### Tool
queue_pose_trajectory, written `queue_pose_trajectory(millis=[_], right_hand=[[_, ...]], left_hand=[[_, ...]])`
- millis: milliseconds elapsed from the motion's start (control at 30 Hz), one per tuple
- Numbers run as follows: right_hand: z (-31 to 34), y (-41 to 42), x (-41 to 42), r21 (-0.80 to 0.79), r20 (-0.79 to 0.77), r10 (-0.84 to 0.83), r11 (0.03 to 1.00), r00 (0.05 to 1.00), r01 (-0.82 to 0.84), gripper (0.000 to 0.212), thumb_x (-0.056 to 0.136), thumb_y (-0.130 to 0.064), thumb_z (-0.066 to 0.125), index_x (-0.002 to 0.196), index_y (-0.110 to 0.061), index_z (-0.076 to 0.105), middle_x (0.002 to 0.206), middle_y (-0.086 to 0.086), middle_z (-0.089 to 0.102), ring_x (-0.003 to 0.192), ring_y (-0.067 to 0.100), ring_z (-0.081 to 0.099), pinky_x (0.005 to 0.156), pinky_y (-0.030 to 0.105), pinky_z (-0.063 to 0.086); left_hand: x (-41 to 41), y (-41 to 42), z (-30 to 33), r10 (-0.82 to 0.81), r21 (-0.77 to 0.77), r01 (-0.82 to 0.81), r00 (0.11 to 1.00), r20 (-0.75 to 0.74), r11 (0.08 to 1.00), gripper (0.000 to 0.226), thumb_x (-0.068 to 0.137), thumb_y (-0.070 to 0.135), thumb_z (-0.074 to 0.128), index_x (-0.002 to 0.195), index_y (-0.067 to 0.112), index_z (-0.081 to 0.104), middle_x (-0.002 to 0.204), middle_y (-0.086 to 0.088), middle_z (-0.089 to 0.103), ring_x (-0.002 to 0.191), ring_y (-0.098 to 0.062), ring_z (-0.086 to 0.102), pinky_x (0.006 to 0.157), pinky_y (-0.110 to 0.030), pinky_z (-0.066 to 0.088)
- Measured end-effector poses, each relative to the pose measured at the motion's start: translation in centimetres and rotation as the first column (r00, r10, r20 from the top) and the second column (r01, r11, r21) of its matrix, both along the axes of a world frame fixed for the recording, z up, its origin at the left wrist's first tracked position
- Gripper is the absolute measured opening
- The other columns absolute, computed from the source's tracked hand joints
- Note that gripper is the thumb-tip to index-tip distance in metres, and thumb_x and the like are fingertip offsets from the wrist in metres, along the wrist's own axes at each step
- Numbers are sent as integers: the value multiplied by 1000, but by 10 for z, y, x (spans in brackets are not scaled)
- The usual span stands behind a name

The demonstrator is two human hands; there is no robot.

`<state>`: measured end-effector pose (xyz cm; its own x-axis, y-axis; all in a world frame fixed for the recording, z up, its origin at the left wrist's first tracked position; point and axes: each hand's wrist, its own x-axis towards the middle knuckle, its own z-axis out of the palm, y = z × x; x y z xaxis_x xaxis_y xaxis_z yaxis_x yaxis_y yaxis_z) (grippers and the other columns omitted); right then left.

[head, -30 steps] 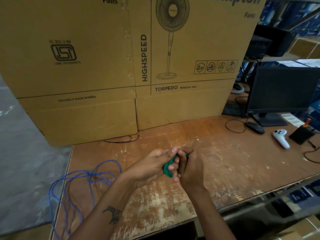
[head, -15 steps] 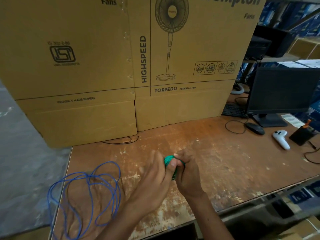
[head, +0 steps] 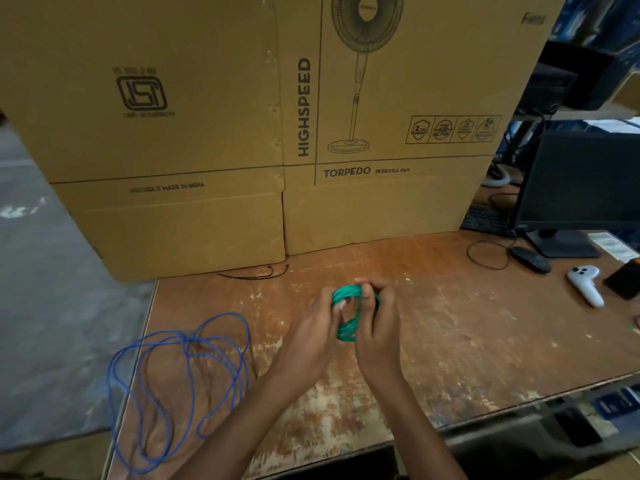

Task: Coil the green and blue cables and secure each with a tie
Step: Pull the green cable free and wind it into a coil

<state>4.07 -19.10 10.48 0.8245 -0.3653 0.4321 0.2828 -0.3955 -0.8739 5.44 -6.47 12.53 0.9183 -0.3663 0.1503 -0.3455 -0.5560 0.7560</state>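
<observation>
worn wooden table (head: pixel 467 341); cardboard boxes (head: pixel 207 133) behind; grey floor (head: pixel 52 323); dim light

centre: both hands, left hand (head: pixel 313 336) and right hand (head: pixel 375 327), hold the green cable coil (head: pixel 348 313) above the table (head: pixel 450 341).
12 o'clock: cardboard fan cartons (head: pixel 242 133) wall off the far edge; a thin black tie (head: pixel 256 273) lies at their foot.
8 o'clock: loose blue cable (head: pixel 180 375) sprawls over the table's left edge.
2 o'clock: monitor (head: pixel 581 188), mouse (head: pixel 531 259), white controller (head: pixel 585 284).
4 o'clock: bare tabletop.
</observation>
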Motion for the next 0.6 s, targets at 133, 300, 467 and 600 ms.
queue_pose_trajectory(millis=[133,300,467,600], right_hand=[[3,-16,10,-153,-58,142,977,988,-149,36,113,-23,39,139,-19,63,128,-11,68,115,5,65,93,18,50],[-9,-14,18,-448,-170,59,884,984,-131,44,113,-40,24,128,-20,59,115,-7,64,93,-1,56,78,15,40],[-15,10,27,-480,-267,-83,875,960,-58,61,105,-53,16,128,-15,58,107,-5,58,88,15,57,71,26,40],[-18,28,34,-329,-343,-98,944,934,-22,33,111,-34,36,122,-16,63,103,-3,61,94,21,59,73,31,36]], left_hand=[[18,0,-6,-32,-263,-18,983,-181,965,26,111,41,40,115,22,56,94,14,59,83,4,56,74,-18,42],[22,-5,-9,-108,-530,-225,845,-525,818,26,100,38,54,109,16,63,99,0,59,97,-14,55,87,-32,42],[26,1,-12,80,-354,-214,930,-358,911,34,108,53,38,91,31,56,81,17,62,81,-4,60,72,-21,43],[43,14,-23,178,-54,-198,952,-250,979,51,108,55,32,91,15,59,83,0,65,81,-21,61,68,-31,40]])
